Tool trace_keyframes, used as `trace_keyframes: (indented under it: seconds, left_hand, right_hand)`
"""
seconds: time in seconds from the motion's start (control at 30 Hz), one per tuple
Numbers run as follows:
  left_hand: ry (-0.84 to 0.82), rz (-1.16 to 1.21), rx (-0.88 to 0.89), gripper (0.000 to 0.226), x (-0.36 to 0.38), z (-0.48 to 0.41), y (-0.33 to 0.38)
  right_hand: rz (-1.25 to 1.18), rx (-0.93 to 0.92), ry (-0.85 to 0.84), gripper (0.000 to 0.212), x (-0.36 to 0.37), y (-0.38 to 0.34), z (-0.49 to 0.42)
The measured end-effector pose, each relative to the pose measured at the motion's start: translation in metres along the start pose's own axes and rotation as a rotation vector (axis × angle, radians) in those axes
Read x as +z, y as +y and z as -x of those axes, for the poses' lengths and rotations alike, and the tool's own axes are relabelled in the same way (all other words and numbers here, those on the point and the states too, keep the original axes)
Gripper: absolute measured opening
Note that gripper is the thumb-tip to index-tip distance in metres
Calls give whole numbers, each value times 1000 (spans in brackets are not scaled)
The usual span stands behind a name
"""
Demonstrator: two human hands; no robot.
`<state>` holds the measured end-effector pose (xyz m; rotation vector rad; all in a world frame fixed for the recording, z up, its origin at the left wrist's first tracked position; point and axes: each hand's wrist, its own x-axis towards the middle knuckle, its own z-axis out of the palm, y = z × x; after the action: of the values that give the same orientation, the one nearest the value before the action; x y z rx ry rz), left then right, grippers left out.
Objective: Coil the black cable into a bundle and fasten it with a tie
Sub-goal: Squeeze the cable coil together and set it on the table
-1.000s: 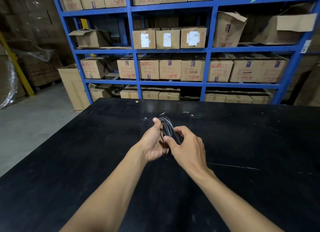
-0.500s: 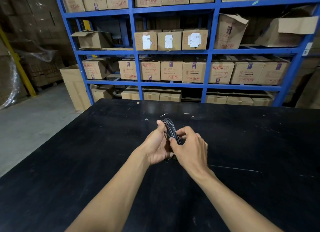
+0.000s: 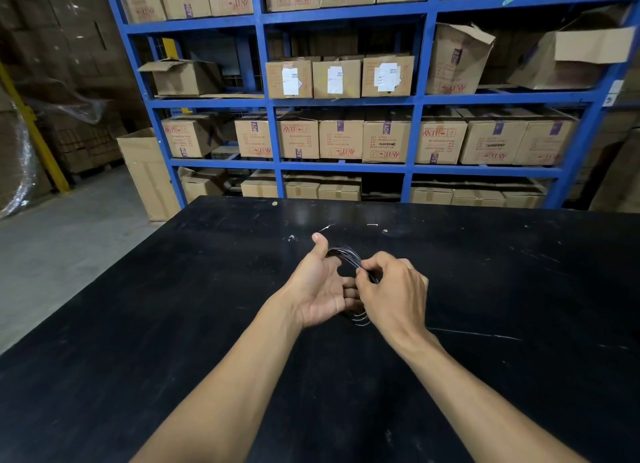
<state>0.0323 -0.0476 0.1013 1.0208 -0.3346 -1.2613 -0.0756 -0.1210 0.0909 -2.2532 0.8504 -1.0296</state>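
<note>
Two bare forearms reach forward over a black worktop (image 3: 173,324), its surface scuffed and flecked with pale marks. The hands meet above its middle around a coiled black cable (image 3: 346,255). The left hand (image 3: 317,289) is turned palm up and loosely open, thumb raised, with the loops lying across its fingers and its fingertips curled under the coil. The right hand (image 3: 394,291), knuckles up, is closed in a pinch, thumb and forefinger gripping the strands at the coil's upper right side. The top of the coil arches between the left thumb and the right fingers; its lower loops hang out below the two hands, just above the worktop. Whether a tie is on the bundle cannot be told. A thin pale line (image 3: 474,334) runs across the worktop to the right of the right wrist. Beyond the far edge stands a blue steel rack (image 3: 346,166) stacked with cardboard boxes (image 3: 341,139), with a bare concrete floor (image 3: 69,241) to the left.
</note>
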Motion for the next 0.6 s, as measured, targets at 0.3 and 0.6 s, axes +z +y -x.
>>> trace_keyframes:
  seconds: [0.3,0.6]
  left_hand:
    - [214,-477,74,63,1,30,15]
    - [83,-1452,236,35,0,-10,-2]
  right_hand:
    - [9,88,-128,5,-27,29,-16]
    - [-149,131,-402,15,-43,56,-17]
